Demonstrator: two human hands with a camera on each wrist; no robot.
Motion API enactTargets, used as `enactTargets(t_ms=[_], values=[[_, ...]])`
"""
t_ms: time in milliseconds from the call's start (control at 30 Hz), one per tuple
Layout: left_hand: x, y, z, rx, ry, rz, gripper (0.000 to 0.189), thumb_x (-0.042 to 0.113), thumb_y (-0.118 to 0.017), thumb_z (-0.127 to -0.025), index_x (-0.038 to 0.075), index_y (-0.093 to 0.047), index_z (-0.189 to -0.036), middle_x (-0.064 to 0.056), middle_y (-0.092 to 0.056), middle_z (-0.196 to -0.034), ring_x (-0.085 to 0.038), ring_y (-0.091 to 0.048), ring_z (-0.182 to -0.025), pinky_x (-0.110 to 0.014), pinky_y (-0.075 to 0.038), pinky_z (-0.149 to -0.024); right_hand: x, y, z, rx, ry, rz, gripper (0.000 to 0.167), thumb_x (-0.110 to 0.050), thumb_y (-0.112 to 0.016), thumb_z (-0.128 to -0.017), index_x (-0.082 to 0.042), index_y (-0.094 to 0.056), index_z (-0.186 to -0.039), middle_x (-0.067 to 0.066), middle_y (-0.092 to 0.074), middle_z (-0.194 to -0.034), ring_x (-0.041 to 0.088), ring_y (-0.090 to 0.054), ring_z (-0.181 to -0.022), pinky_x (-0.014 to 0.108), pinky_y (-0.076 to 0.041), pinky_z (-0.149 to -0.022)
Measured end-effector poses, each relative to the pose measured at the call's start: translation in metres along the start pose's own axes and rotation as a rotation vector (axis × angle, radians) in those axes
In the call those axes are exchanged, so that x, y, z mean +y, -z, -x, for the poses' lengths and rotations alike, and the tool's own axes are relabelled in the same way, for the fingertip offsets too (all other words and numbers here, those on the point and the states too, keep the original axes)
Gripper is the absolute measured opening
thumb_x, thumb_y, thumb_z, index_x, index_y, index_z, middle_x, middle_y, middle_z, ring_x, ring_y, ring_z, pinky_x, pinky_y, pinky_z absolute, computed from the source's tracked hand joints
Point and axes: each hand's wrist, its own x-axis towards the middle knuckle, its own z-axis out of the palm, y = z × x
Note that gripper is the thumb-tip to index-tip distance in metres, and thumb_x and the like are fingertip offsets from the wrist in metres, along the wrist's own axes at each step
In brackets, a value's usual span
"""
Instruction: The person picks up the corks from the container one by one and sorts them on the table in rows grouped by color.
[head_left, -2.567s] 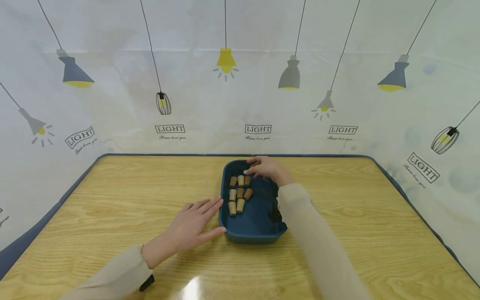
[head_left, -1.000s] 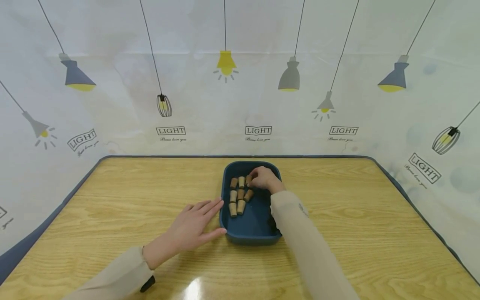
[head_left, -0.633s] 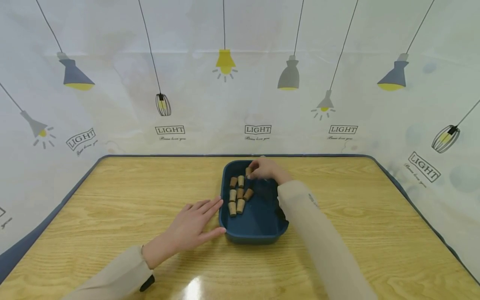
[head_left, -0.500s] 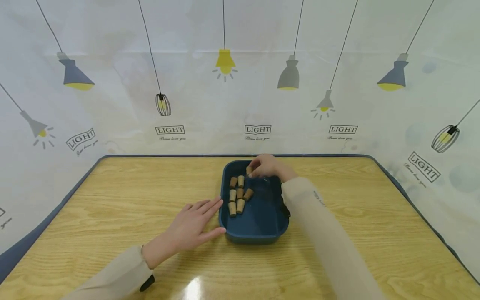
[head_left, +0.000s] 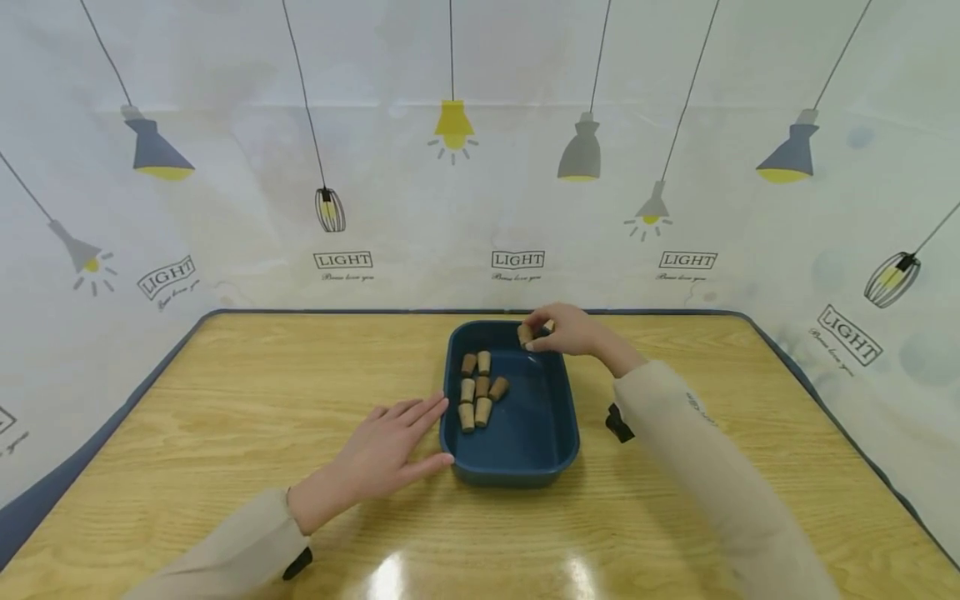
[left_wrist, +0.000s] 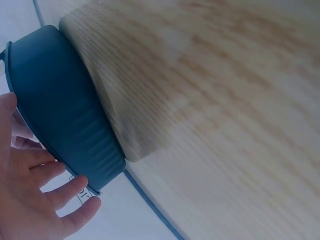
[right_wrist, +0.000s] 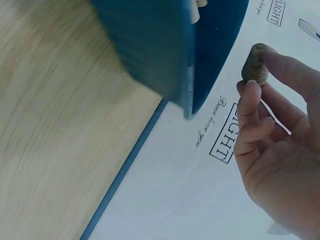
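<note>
Between thumb and fingers my right hand pinches a brown cork stopper, raised over the far right end of a blue tray. The right wrist view shows this same cork held at the fingertips beside the tray wall. Several other cork stoppers, light and darker brown, lie in rows along the tray's left half. One darker cork lies slanted at the right of the middle row. My left hand has its fingers extended, fingertips at the tray's left wall; its fingers appear beside the rim in the left wrist view.
The tray stands on a light wooden table with a dark blue edge. Behind it hangs a pale backdrop printed with lamps. A black object shows under the right sleeve, another black piece under the left cuff.
My right hand has taken a cork from the right end of the far row and carried it up and to the right. The left hand has stayed at the tray's side.
</note>
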Motion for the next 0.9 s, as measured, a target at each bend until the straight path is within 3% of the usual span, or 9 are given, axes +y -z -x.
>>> enactTargets(t_ms=[333,567,900], values=[[-0.002,-0.002,-0.001,0.025,-0.015,-0.022,0.072,0.06,-0.035,-0.085,0.012,-0.032,-0.138,-0.003,-0.032,-0.139,-0.025,-0.038,-0.118,-0.053,-0.033,-0.087,0.023,0.005,0.033,0.051,0.038,0.009,0.041,-0.017,-0.062,-0.083,0.001,-0.053,-0.119,0.015,-0.054,-0.11,0.026,-0.054,-0.091,0.037,-0.044,-0.074],[-0.001,-0.002,0.0,0.003,-0.007,-0.008,0.073,0.061,-0.035,-0.085,0.011,-0.032,-0.138,-0.003,-0.031,-0.139,-0.024,-0.037,-0.119,-0.052,-0.032,-0.087,0.041,0.006,0.05,0.096,0.156,-0.006,0.018,-0.01,-0.062,-0.083,-0.002,-0.06,-0.099,0.013,-0.058,-0.105,0.024,-0.053,-0.092,0.033,-0.045,-0.065],[-0.001,-0.002,0.0,0.011,-0.01,-0.007,0.071,0.06,-0.036,-0.085,0.013,-0.03,-0.139,-0.003,-0.031,-0.139,-0.024,-0.037,-0.119,-0.052,-0.033,-0.087,0.065,0.006,0.065,0.111,0.087,0.047,0.037,-0.007,-0.063,-0.081,0.008,-0.054,-0.113,0.019,-0.056,-0.104,0.022,-0.054,-0.078,0.033,-0.044,-0.064]])
